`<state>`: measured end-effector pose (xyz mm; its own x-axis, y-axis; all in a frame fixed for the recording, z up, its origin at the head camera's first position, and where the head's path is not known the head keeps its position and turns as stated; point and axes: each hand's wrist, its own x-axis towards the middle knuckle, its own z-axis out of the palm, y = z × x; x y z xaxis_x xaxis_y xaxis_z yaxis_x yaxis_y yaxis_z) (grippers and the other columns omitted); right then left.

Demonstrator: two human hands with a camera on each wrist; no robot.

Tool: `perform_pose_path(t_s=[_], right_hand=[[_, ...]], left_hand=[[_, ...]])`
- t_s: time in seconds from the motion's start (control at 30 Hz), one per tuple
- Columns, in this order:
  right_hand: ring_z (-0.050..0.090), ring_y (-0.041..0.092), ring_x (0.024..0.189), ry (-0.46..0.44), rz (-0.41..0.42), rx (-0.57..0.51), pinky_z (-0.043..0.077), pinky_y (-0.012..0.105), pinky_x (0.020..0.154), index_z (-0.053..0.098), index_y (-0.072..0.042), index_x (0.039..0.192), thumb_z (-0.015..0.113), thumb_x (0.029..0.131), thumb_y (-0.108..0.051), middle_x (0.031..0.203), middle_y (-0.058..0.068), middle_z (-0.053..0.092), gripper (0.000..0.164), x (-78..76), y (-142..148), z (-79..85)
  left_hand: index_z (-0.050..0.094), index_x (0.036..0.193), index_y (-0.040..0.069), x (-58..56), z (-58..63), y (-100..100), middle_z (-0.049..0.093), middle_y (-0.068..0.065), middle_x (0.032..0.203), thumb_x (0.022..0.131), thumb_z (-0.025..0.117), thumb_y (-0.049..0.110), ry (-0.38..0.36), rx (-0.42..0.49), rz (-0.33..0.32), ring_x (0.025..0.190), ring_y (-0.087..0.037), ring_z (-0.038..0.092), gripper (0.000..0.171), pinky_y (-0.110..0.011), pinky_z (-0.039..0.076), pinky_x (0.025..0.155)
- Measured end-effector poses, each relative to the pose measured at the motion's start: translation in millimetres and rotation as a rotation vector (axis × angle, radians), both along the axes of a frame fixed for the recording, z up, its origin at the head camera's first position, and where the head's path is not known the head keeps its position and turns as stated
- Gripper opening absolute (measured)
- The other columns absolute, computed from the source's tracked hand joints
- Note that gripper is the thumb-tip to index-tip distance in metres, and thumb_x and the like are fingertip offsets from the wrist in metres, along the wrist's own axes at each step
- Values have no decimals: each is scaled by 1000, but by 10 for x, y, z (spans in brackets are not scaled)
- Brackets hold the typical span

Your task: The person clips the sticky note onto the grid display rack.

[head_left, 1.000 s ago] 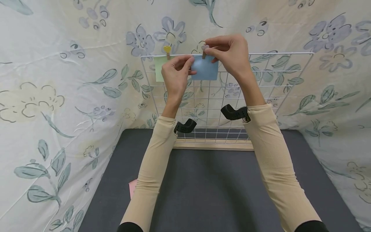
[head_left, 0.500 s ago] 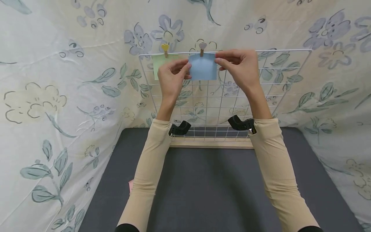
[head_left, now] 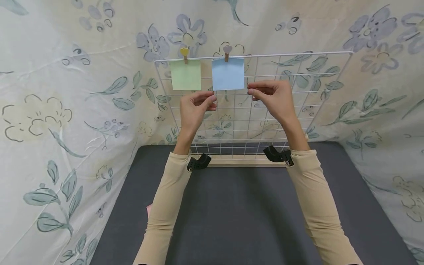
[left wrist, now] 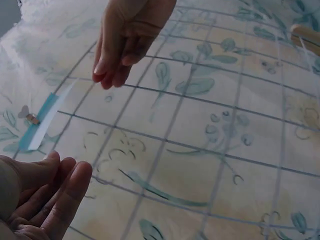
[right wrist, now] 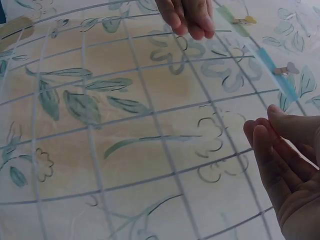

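Observation:
A blue sticky note (head_left: 228,74) hangs from the top wire of a white grid panel (head_left: 243,115), held by a clothespin with a pale grey heart (head_left: 227,49). To its left a green sticky note (head_left: 186,75) hangs under a clothespin with a yellow heart (head_left: 184,52). My left hand (head_left: 196,110) is just below the blue note's lower left corner, fingers loosely bent around nothing. Beside the note's lower right corner, my right hand (head_left: 274,98) likewise holds nothing. Both wrist views show bare fingertips in front of the wires, apart from the blue note (left wrist: 44,122).
The grid panel stands in a wooden base (head_left: 245,161) at the back of a dark grey table (head_left: 228,213). A pink piece of paper (head_left: 148,210) peeks out beside the left sleeve. Floral cloth (head_left: 82,110) hangs behind and around the table.
My right hand has left the grey-heart clothespin, and my left hand has let go of the blue note's left edge. Both hands have moved down, uncovering the two notes.

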<state>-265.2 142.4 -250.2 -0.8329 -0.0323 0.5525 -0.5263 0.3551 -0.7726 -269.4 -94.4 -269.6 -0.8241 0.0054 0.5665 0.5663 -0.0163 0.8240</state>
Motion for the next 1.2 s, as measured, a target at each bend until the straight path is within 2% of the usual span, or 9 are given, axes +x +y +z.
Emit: perform_pose_path(t_s=[0.17,0.3,0.4,0.53,0.73,0.87,1.0,1.1,1.2], right_hand=[[67,8,71,-46,-3,17,56,18,75,75,-1,107,73,91,-16,97,7,75,23,10,76,-223],[67,7,71,-80,-7,18,56,18,72,75,-1,107,73,91,-18,95,5,75,23,19,132,-396],[67,9,71,-95,-12,19,56,18,68,75,-2,108,73,91,-19,96,7,75,24,30,168,-531],[67,9,72,-119,-11,18,56,17,68,75,-2,108,73,91,-18,99,12,74,24,59,221,-722],[67,7,73,-188,-4,16,56,15,70,73,2,111,71,92,-14,105,20,72,25,137,339,-1019],[67,4,73,-213,17,10,57,13,68,69,10,113,67,93,-4,107,30,68,24,283,388,-1130],[64,-5,75,-249,15,2,56,11,71,65,15,114,64,94,0,109,35,64,25,454,422,-1219],[63,-7,77,-275,2,0,57,11,73,64,15,115,64,94,0,110,36,63,26,513,478,-1345],[63,-7,76,-298,-17,8,58,14,72,64,15,116,64,94,-1,109,36,64,27,549,542,-1477]], left_hand=[[69,103,-14,61,-229,-104,69,-31,92,89,68,-4,-56,-34,28,70,-28,71,17,-35,64,70],[68,102,-17,197,-282,-161,67,-34,93,90,66,-6,-102,-66,58,79,-46,68,17,-42,63,74],[68,102,-17,286,-319,-204,67,-35,94,90,66,-7,-138,-66,72,80,-45,68,16,-42,63,75],[66,104,-19,313,-477,-289,67,-36,94,90,65,-7,-189,-61,79,78,-41,70,18,-40,63,75],[67,106,-17,364,-781,-456,66,-36,96,91,65,-6,-301,-43,110,84,-47,68,19,-41,62,76],[67,106,-17,376,-1001,-594,66,-36,97,91,66,-5,-345,-37,142,78,-37,72,19,-42,61,76],[66,105,-18,328,-1316,-780,65,-38,96,90,66,-5,-357,-7,151,77,-37,71,20,-45,60,76],[68,104,-16,301,-1564,-906,65,-38,96,89,68,-3,-372,8,176,79,-41,70,20,-41,62,74],[70,102,-14,330,-1745,-990,67,-35,95,88,71,1,-406,3,230,74,-32,72,21,-38,63,71]])
